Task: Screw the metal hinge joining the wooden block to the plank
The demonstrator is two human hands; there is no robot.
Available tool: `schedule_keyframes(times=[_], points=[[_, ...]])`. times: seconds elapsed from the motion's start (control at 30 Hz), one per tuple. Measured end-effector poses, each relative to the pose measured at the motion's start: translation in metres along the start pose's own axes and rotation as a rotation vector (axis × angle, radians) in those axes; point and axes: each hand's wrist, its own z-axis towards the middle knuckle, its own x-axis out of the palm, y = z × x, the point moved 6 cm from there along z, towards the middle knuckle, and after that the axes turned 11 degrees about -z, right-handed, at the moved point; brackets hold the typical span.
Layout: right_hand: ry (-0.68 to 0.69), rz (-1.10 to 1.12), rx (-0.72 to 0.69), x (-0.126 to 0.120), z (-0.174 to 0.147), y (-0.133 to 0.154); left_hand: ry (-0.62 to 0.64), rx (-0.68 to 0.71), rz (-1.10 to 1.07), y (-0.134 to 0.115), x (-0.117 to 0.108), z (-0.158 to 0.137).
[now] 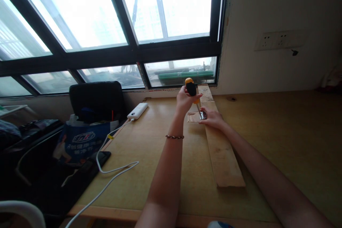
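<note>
Upright over the work, a screwdriver with a black grip and orange cap (191, 89) stands with its tip down on a small shiny metal fitting (202, 115) that lies on a long pale wooden plank (221, 153), toward the plank's far end near the window. The person's left hand (184, 100) is wrapped around the handle, fingers curled closed on it, a braided bracelet (174, 136) on that wrist. The right hand (212, 118) rests flat on the plank just beside the fitting, fingertips pressed against it to pin it down; whether they pinch a screw is too small to tell. A small scrap of wood (192, 117) lies touching the plank on its left side.

Done well, this step would seem to call for the shaft kept plumb, steady downward pressure, and the holding fingers kept clear of the tip in case it slips.

The plank lies on a broad light wooden tabletop (280, 135). Off to the left, well apart, a white power bank (137, 110) trails a white cable (112, 169) toward the table's near edge, beside a dark chair (96, 100) and a blue printed bag (80, 140) under the black-framed window (128, 55).
</note>
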Motion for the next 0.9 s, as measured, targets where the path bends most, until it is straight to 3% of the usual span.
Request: schedule_keyframes(times=[0.43,0.67,0.9], points=[[-0.003,-0.024,-0.013,0.002,0.001,-0.001,0.090,-0.012,-0.165,0.001,0.008,0.001],[0.000,-0.009,-0.014,0.002,0.001,-0.001,0.039,0.079,-0.019,0.006,0.005,0.006],[0.004,-0.018,0.000,0.001,0.000,0.000,-0.060,0.108,0.207,-0.006,-0.002,-0.001]])
